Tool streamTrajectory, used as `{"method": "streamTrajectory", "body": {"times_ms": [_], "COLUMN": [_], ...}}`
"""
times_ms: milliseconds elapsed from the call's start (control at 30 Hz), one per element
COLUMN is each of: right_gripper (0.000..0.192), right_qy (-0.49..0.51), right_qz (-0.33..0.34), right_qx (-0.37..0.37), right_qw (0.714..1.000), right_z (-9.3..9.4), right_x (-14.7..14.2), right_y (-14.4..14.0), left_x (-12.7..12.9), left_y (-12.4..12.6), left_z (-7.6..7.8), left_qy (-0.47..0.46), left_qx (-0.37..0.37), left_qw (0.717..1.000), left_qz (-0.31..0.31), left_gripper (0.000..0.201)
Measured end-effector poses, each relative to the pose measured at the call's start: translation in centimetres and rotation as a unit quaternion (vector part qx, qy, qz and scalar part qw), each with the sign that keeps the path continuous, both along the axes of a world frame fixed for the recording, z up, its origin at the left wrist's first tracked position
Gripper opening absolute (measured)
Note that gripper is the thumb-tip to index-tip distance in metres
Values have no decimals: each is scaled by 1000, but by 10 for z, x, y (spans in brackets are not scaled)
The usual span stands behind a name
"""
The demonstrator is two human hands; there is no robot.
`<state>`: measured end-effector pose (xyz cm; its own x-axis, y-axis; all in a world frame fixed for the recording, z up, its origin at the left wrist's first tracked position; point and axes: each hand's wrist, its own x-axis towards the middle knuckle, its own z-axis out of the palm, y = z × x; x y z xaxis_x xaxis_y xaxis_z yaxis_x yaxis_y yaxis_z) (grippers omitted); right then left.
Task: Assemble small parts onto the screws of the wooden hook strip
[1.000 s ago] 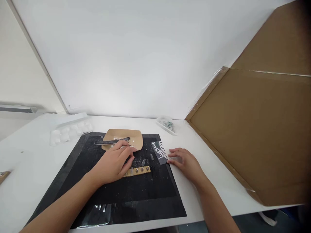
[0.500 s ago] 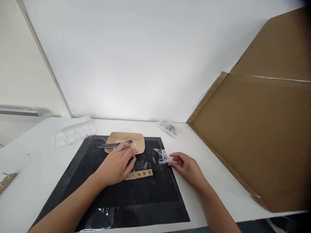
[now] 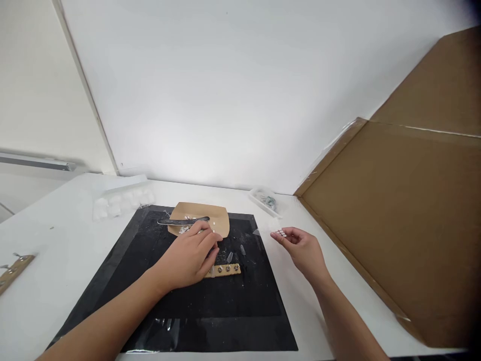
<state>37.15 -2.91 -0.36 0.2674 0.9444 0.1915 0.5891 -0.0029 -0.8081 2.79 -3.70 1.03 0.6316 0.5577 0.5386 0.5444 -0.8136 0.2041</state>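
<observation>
My left hand (image 3: 190,258) rests palm down on the black mat (image 3: 195,311), its fingers over the left end of a tan strip with metal snaps (image 3: 227,269). My right hand (image 3: 302,248) is raised just right of the mat and pinches a small clear plastic bag with white pieces (image 3: 280,232) at its fingertips. Behind my left hand lies a tan leather piece (image 3: 216,219) with a dark flat tool (image 3: 182,221) across it. Two small clear pieces (image 3: 236,253) lie on the mat beside the strip.
A large cardboard sheet (image 3: 394,210) leans at the right. A small clear tray of parts (image 3: 265,200) sits behind the mat. A white compartment tray (image 3: 120,200) stands back left. Another snap strip (image 3: 13,271) lies at the far left table edge.
My right hand picked the small plastic bag up from the mat's right edge and lifted it to the right. My left hand stayed on the strip. The camera view shifted slightly.
</observation>
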Motion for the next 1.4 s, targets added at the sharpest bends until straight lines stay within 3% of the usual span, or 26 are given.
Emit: {"method": "streamTrajectory", "body": {"times_ms": [233,367,500,600,700,833,900,1100,1300,1400], "right_gripper": [49,48,44,49,57,61,58,51,46,41], "right_qy": [-31,-9,42,126,235,318,327,333,316,299], "right_qz": [75,72,135,163,199,250,271,299,290,296], "right_qx": [33,64,93,92,50,20,28,46,64,81], "right_qw": [996,995,986,974,950,914,905,893,901,904], "right_z": [29,25,16,13,11,8,7,7,7,4], "right_x": [-35,-49,-52,-61,-79,-99,-103,-103,-103,-102], "right_y": [15,24,16,3,-13,-32,-38,-45,-45,-46], "left_x": [0,-1,-2,1,8,18,21,23,20,20], "left_y": [2,4,3,-3,-11,-22,-24,-25,-24,-25], "left_z": [-1,-1,1,1,0,0,1,5,1,0], "left_qy": [-31,-34,-42,-82,-181,-312,-324,-266,-279,-291], "left_qx": [-7,-14,-35,-98,-214,-384,-422,-416,-400,-383], "left_qw": [999,999,998,992,960,868,845,869,873,877], "left_qz": [13,28,25,16,-4,-50,-55,-25,-14,-21], "left_gripper": [12,12,13,16,28,38,38,28,39,35]}}
